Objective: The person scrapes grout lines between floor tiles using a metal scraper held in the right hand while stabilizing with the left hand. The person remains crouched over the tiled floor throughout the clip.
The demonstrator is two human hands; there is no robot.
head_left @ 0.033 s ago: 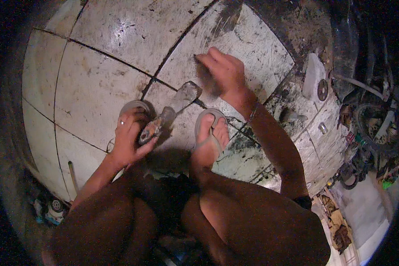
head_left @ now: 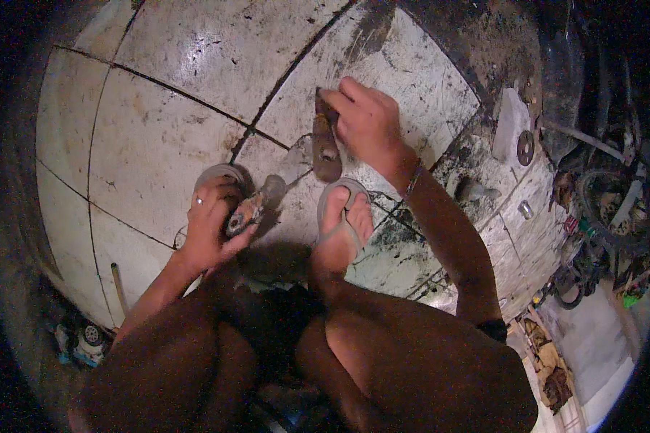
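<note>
My left hand (head_left: 213, 216), wearing a ring, is closed round the worn, orange-brown handle of a scraper-like tool (head_left: 247, 215). The tool's flat grey end (head_left: 298, 151) points up and to the right. My right hand (head_left: 368, 119) pinches the top of a dark, flat metal piece (head_left: 326, 148) with a hole near its lower part. This piece hangs down across the tool's far end and hides some of it. Whether the two touch, I cannot tell. My sandalled right foot (head_left: 337, 206) stands just below, and another sandal (head_left: 224, 172) shows behind my left hand.
Dirty white floor tiles (head_left: 159, 108) spread around my feet. On the right are a white part with a dark disc (head_left: 513, 130), a small metal cylinder (head_left: 525, 209) and a cluttered heap (head_left: 607, 209). A thin rod (head_left: 118, 285) lies at the left.
The metal piece, blurred before, has swung downward from my right fingers and now overlaps the tool's far end. My left hand and the tool look unmoved.
</note>
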